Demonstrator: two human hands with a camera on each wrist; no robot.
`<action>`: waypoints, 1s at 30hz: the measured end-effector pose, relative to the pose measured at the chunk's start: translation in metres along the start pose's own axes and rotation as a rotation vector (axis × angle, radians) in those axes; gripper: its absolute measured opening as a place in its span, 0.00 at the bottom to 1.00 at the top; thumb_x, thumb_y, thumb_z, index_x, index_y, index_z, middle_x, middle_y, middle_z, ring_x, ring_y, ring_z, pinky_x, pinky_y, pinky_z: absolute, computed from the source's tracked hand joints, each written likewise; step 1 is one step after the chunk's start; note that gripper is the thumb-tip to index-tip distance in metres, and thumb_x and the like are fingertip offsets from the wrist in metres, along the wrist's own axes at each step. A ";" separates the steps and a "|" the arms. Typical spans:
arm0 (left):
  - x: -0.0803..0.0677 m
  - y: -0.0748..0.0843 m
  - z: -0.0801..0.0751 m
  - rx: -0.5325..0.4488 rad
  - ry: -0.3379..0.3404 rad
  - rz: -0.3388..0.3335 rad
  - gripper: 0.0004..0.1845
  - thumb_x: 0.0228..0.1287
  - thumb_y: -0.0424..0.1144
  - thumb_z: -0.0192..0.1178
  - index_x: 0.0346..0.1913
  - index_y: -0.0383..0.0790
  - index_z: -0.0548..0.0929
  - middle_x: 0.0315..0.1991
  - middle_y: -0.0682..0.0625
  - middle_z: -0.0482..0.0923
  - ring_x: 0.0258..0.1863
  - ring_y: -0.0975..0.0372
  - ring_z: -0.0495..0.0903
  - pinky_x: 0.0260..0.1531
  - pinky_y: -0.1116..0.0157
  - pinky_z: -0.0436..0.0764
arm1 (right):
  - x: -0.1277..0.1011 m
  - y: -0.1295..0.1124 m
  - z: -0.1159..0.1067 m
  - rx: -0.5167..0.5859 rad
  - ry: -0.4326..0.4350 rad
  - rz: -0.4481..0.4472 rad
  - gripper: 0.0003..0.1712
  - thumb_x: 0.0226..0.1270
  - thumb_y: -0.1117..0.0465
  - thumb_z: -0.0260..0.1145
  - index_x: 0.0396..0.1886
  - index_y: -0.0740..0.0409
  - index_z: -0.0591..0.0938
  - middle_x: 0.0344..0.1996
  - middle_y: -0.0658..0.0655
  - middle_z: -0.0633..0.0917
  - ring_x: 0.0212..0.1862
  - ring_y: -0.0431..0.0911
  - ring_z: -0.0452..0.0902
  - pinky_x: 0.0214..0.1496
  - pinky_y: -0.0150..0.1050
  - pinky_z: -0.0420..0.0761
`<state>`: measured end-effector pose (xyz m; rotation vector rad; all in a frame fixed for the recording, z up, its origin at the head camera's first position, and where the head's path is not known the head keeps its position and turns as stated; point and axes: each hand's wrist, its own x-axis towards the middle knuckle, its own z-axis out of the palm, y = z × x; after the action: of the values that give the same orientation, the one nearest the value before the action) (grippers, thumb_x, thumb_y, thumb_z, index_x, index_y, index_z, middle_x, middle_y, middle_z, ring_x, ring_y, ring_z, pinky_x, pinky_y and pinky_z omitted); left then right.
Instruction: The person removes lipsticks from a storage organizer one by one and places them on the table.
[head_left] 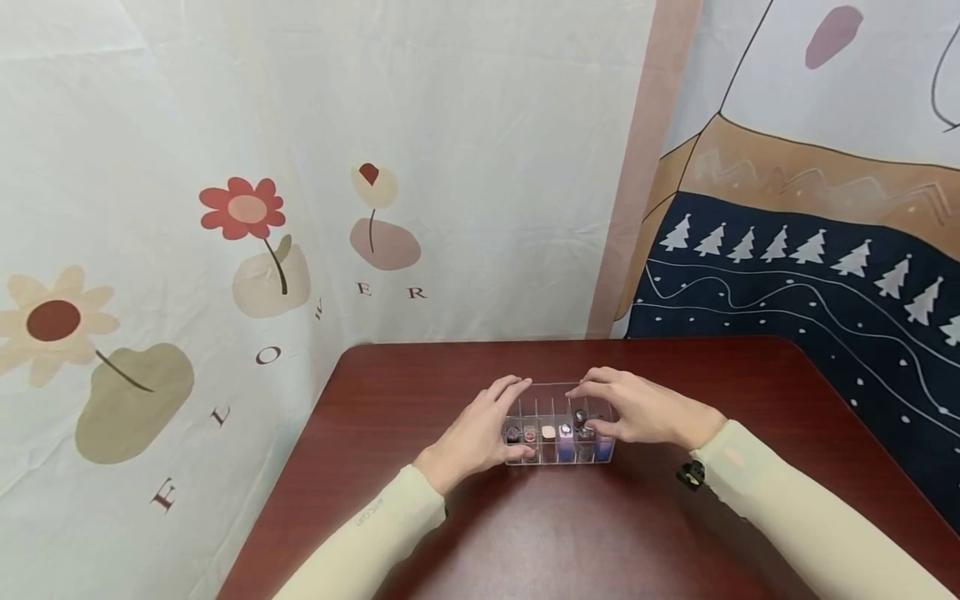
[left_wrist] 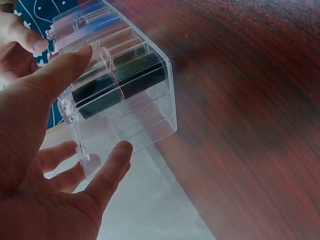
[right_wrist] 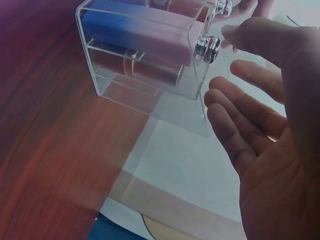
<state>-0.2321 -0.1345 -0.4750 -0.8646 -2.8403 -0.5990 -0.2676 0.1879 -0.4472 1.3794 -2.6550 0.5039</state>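
Observation:
A clear plastic lipstick organizer (head_left: 558, 464) stands on the table, with several tubes upright in its compartments. My left hand (head_left: 480, 429) holds its left end, thumb across the front and fingertips against the tall back panel. Beside that thumb, a dark tube (left_wrist: 120, 82) shows through the wall in the left wrist view. At the right end, my right hand (head_left: 637, 408) has its fingers spread near the back rim and its thumb by the tube tops. A blue-to-pink tube (right_wrist: 142, 27) with a silver knob (right_wrist: 207, 49) sits close to that thumb.
The dark red wooden table (head_left: 420, 400) runs back to a white curtain (head_left: 487, 167) with printed flowers. Along the right side hangs a navy cloth (head_left: 750, 283) with white trees. A small black device (head_left: 691, 475) is at the right cuff.

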 end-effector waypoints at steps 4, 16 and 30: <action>0.000 0.000 0.000 0.000 0.000 -0.001 0.61 0.60 0.53 0.92 0.91 0.46 0.68 0.86 0.40 0.72 0.74 0.38 0.84 0.76 0.43 0.91 | 0.005 0.002 -0.001 -0.001 -0.045 -0.007 0.25 0.74 0.62 0.83 0.69 0.52 0.92 0.59 0.57 0.93 0.57 0.52 0.92 0.64 0.52 0.99; 0.000 -0.001 0.000 -0.009 0.007 0.009 0.61 0.60 0.52 0.92 0.91 0.46 0.69 0.86 0.41 0.73 0.73 0.39 0.84 0.75 0.43 0.91 | 0.013 0.008 0.000 0.051 -0.099 -0.054 0.21 0.77 0.66 0.82 0.66 0.54 0.94 0.57 0.53 0.97 0.54 0.43 0.95 0.60 0.45 1.00; 0.000 -0.001 0.001 -0.006 0.024 0.018 0.61 0.59 0.52 0.93 0.90 0.46 0.69 0.85 0.40 0.74 0.72 0.38 0.85 0.74 0.43 0.92 | 0.016 0.015 0.003 0.107 -0.107 -0.068 0.17 0.75 0.68 0.82 0.61 0.55 0.96 0.54 0.52 0.98 0.54 0.42 0.96 0.64 0.50 0.99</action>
<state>-0.2326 -0.1343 -0.4765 -0.8770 -2.8083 -0.6112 -0.2888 0.1821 -0.4497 1.5629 -2.6893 0.5887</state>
